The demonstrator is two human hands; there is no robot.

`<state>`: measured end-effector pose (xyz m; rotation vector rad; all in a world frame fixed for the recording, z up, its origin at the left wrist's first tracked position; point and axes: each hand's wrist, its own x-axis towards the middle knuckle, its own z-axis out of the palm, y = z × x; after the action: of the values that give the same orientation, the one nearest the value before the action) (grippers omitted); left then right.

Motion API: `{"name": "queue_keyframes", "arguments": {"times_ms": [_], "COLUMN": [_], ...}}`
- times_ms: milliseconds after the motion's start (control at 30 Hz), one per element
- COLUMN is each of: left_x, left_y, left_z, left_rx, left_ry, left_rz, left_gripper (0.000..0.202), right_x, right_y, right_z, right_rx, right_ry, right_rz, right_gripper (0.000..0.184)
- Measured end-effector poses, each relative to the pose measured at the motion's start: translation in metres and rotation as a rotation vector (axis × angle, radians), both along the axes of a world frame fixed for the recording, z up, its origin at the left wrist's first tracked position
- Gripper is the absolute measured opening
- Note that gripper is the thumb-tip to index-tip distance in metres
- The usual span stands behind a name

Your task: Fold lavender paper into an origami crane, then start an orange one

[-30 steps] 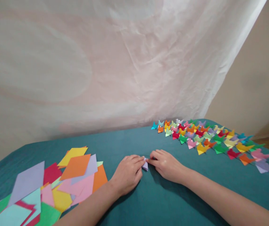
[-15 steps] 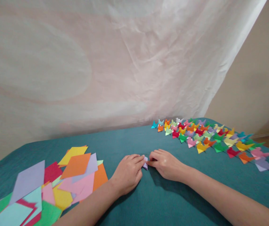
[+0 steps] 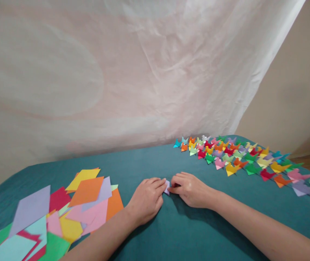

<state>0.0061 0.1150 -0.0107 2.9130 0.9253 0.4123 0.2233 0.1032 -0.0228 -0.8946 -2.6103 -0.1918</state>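
A small folded piece of lilac paper (image 3: 167, 187) lies on the teal-covered table between my two hands. My left hand (image 3: 149, 197) is closed, its fingertips pressing the paper's left side and hiding part of it. From the right, my right hand (image 3: 189, 189) has its fingers curled, with the index fingertip and thumb at the paper's right edge. Only a narrow strip of the paper shows, so its folds cannot be made out.
Loose paper sheets in many colours, an orange one (image 3: 87, 191) among them, are heaped at the left beside my left forearm. Several rows of folded paper birds, including a yellow one (image 3: 231, 169), stand at the right. A pale cloth (image 3: 133, 79) hangs behind the table (image 3: 133, 159).
Both hands stay at the lilac paper. Slightly more of it shows between my fingers now. The whole view has shifted a little.
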Motion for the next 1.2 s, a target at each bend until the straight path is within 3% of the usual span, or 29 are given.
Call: {"name": "queue_keyframes", "arguments": {"times_ms": [733, 900, 1067, 1200], "left_x": [0.002, 0.001, -0.001, -0.001], "left_y": [-0.001, -0.001, 0.000, 0.000], "left_z": [0.001, 0.001, -0.001, 0.000], "left_rx": [-0.010, -0.006, 0.002, 0.000], "left_ry": [0.025, 0.026, 0.027, 0.022], "left_rz": [-0.004, -0.008, -0.014, -0.024], "left_gripper": [0.042, 0.043, 0.045, 0.046], "right_x": [0.000, 0.000, -0.001, 0.000], "right_y": [-0.007, -0.006, -0.002, 0.001], "right_z": [0.004, -0.002, -0.006, -0.009], "right_rx": [-0.076, -0.081, -0.062, -0.076], "right_ry": [-0.007, 0.132, 0.380, 0.354], "right_rz": [0.131, 0.135, -0.001, -0.098], "right_gripper": [0.023, 0.026, 0.033, 0.035]}}
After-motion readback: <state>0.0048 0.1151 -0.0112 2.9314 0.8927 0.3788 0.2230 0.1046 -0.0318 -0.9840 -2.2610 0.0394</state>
